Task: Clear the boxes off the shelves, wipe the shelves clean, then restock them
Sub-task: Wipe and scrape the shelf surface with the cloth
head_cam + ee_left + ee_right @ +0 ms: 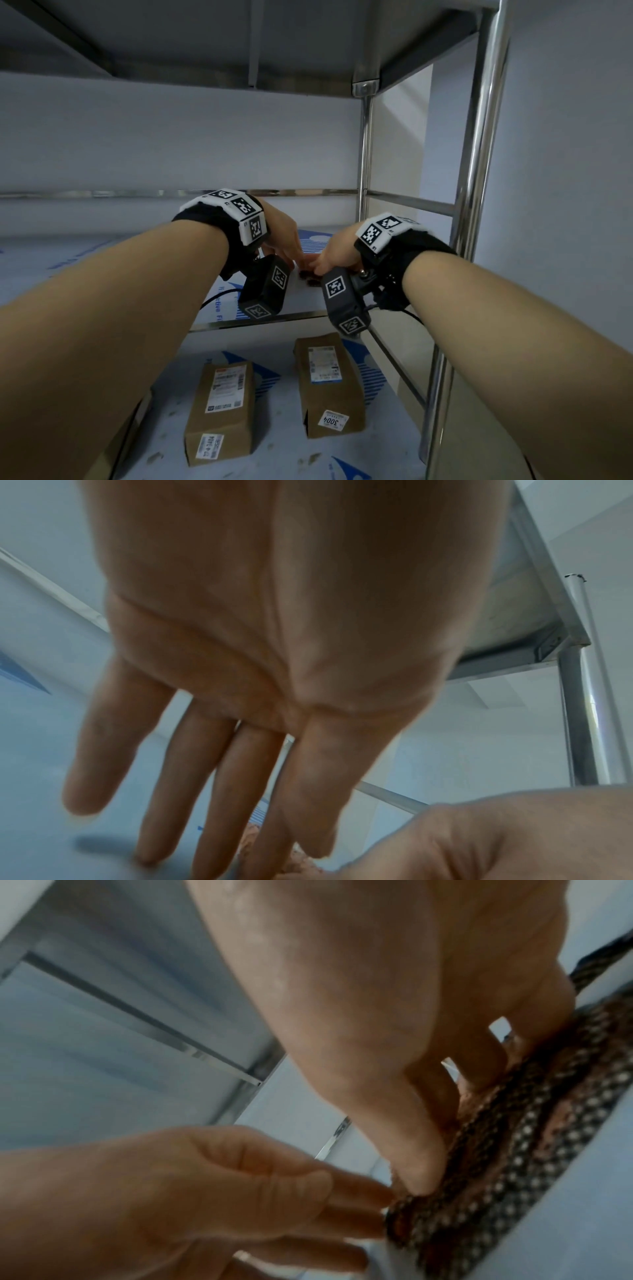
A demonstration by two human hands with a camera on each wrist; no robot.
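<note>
On the middle shelf (305, 299), both hands meet over a dark cloth with pale dots (306, 275). My right hand (337, 250) lays its fingers down on the bunched cloth (514, 1150); its thumb is hidden. My left hand (286, 240) is spread with straight fingers (219, 791), and their tips touch the cloth's near edge beside the right hand (514, 831). In the right wrist view the left hand (171, 1191) reaches in from the lower left. Two brown cardboard boxes (222, 407) (329, 380) with white labels lie flat on the lower shelf (274, 455).
The steel rack's upright posts (479, 205) stand at the right, with a thin rail (411, 202) along the side. The upper shelf's underside (239, 41) hangs close overhead. A white wall closes the back. Blue-printed film covers the shelf surfaces.
</note>
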